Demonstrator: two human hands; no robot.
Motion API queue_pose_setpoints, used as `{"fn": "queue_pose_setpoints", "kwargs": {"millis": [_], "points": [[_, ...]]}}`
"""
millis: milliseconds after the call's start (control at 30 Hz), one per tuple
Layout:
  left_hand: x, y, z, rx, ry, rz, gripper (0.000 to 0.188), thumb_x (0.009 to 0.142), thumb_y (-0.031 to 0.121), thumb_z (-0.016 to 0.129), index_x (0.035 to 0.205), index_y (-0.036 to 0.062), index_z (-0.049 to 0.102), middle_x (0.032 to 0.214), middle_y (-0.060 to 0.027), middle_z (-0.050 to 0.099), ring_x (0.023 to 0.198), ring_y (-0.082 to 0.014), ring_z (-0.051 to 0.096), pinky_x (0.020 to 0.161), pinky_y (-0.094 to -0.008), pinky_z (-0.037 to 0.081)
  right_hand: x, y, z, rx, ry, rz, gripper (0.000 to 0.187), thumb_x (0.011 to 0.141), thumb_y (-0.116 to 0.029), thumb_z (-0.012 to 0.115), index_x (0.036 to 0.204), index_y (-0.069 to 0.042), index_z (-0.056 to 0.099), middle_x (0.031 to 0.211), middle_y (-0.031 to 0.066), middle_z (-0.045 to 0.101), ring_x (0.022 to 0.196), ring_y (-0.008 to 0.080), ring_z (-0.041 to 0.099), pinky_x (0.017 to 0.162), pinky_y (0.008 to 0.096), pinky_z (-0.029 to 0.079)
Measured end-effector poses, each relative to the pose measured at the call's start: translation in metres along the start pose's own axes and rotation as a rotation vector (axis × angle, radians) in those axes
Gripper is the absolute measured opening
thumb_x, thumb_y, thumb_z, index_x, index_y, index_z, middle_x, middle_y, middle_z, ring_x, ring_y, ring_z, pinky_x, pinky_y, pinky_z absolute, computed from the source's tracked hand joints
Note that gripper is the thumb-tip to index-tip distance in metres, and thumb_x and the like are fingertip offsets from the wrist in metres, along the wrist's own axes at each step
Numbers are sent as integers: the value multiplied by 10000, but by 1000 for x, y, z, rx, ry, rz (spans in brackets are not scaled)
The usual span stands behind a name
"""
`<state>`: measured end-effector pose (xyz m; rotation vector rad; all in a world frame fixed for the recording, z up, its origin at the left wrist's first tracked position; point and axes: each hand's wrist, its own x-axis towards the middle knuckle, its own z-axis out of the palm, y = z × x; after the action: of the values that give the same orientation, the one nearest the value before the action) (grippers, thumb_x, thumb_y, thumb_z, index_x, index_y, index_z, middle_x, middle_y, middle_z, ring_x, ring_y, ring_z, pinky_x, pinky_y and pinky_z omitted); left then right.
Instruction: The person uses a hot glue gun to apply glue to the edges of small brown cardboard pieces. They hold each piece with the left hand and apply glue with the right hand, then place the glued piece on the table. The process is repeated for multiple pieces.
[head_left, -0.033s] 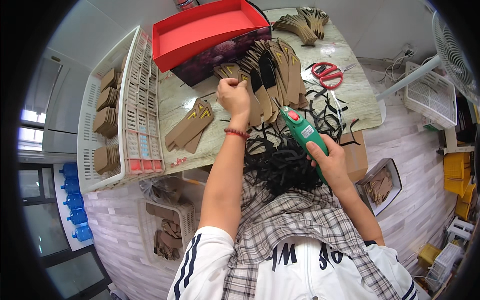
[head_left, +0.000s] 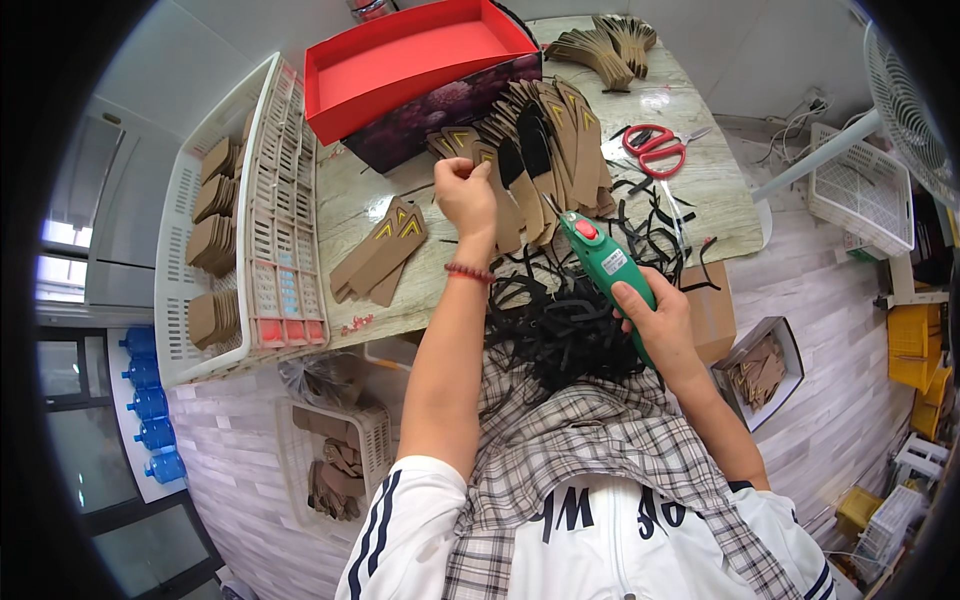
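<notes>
My left hand [head_left: 466,200] is closed in a pinch by the yellow-chevron end of a brown strap piece [head_left: 508,222] at the left of a fanned pile. The rest of the pile of brown strap pieces [head_left: 585,150], two with black faces, lies just to the right. My right hand [head_left: 660,325] is wrapped round a green handheld power tool [head_left: 612,270] with a red button. Its thin tip points at the pile's near edge. Below it, tangled black strips [head_left: 560,335] cover the table edge and my lap. Two or three loose strap pieces [head_left: 385,255] lie left of my left wrist.
Red-handled scissors [head_left: 655,150] lie at the right of the table. A red open box [head_left: 420,65] stands at the back, near more brown pieces [head_left: 605,55]. A white crate [head_left: 275,215] flanks the left edge. A fan [head_left: 915,110] stands at right; bins sit on the floor.
My left hand and wrist have shifted very slightly left. The right hand and its tool have hardly moved.
</notes>
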<state>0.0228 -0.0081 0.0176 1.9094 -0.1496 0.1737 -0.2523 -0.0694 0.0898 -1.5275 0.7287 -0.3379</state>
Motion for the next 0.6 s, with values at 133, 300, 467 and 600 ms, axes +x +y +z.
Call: {"fn": "queue_pose_setpoints", "kwargs": {"millis": [133, 300, 467, 600], "points": [[-27, 35, -29, -688, -107, -142, 121, 822, 20, 710, 898, 25, 617, 841, -31, 649, 719, -110, 587, 632, -250, 464, 3, -1, 2, -14, 33, -47, 359, 884, -298, 696, 1075, 1, 636, 716, -11, 597, 574, 45, 504, 519, 207, 419], [-58, 64, -51, -1012, -203, -280, 34, 876, 19, 663, 907, 13, 649, 853, -36, 676, 720, -98, 617, 655, -235, 509, 2, -2, 5, -19, 41, -101, 363, 884, -300, 696, 1070, 6, 637, 708, -10, 596, 575, 47, 506, 515, 211, 417], [-67, 68, -47, -1071, -206, -354, 111, 863, 31, 690, 932, 31, 604, 851, -53, 674, 725, -119, 635, 630, -233, 515, -4, -6, 4, 19, 42, -80, 378, 882, -307, 701, 1083, 6, 635, 712, -13, 594, 577, 44, 497, 519, 206, 414], [-74, 66, -43, -1088, -258, -383, 120, 868, 37, 684, 948, 31, 595, 889, -76, 687, 764, -150, 651, 678, -274, 525, -6, -5, 2, 22, 38, -67, 386, 882, -312, 701, 1095, 2, 633, 722, -13, 599, 581, 44, 498, 521, 204, 416]]}}
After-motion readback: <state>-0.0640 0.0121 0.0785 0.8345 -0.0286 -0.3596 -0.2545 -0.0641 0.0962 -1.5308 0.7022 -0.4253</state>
